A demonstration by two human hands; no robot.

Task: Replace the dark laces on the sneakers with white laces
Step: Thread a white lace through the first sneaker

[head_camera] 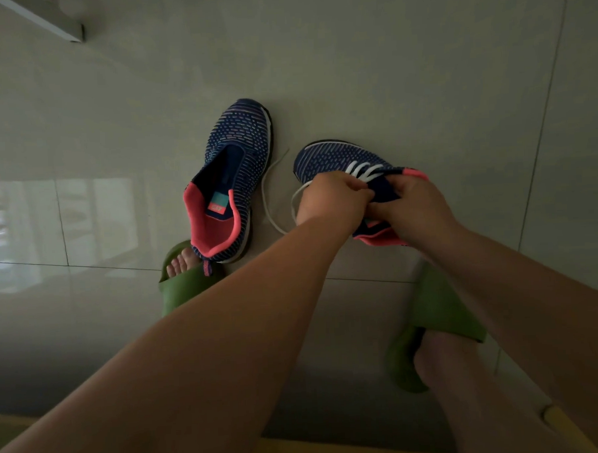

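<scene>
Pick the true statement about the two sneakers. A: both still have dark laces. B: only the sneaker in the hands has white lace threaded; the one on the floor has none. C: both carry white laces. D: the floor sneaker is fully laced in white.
B: white lace crosses the held sneaker under the left hand and right hand, while the floor sneaker shows an open, laceless throat.

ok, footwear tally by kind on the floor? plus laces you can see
Sneakers: 2, the unlaced sneaker and the sneaker being laced, held by the left hand and the right hand
Green slippers: 2, one and another
White laces: 1
Dark laces: 0 visible
Total: 5
</scene>
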